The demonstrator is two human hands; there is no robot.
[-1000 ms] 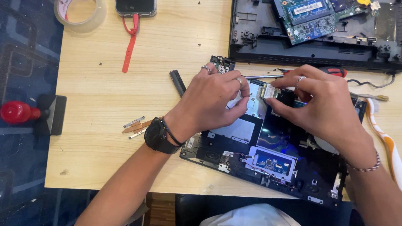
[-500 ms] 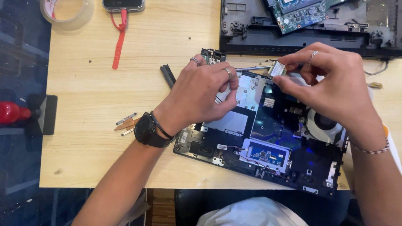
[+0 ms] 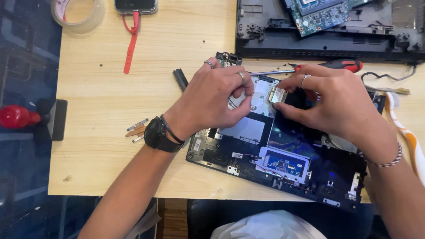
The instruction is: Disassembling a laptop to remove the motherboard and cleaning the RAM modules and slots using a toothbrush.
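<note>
Laptop base (image 3: 248, 132), opened up, lies on the wooden table (image 3: 102, 115), left hand (image 3: 212, 99) curled with fingertips pressing its metal plate (image 3: 261, 95), right hand (image 3: 332, 102) pinching a small circuit card (image 3: 278, 94) just beside.

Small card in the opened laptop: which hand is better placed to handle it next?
Right hand, probably: its fingers already pinch the small card. The left hand rests on the laptop base beside it.
</note>
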